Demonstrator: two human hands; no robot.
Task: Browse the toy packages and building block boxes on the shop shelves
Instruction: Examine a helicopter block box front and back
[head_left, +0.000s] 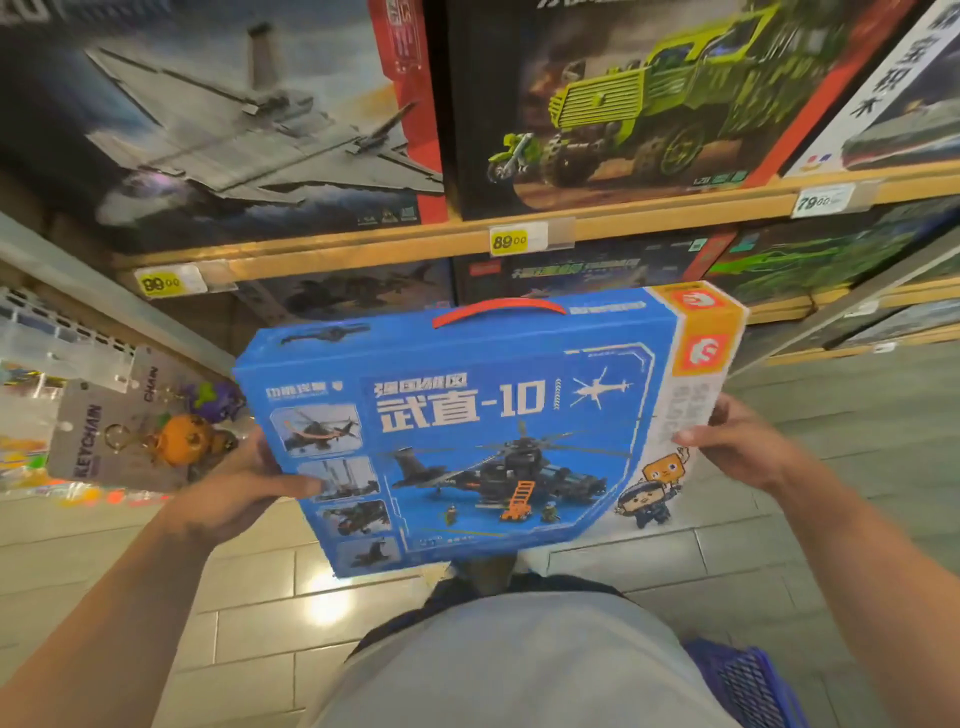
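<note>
I hold a blue building block box (483, 431) with a black helicopter picture and a red carry handle in front of me, tilted, its front face toward me. My left hand (244, 488) grips its left edge, thumb lying over the front. My right hand (737, 441) grips its right edge, fingers curled round the side. On the shelf above stand a grey aircraft box (218, 119) at the left and a green truck box (649, 98) at the centre right. A white-edged box (893, 88) shows at the far right.
Wooden shelf edges (415, 241) carry yellow price tags (511, 240) reading 89 and 79. More dark boxes (582, 273) sit on the lower shelf behind the blue box. Keychain cards (130, 436) hang at the left. A blue basket (748, 686) is at the bottom right above tiled floor.
</note>
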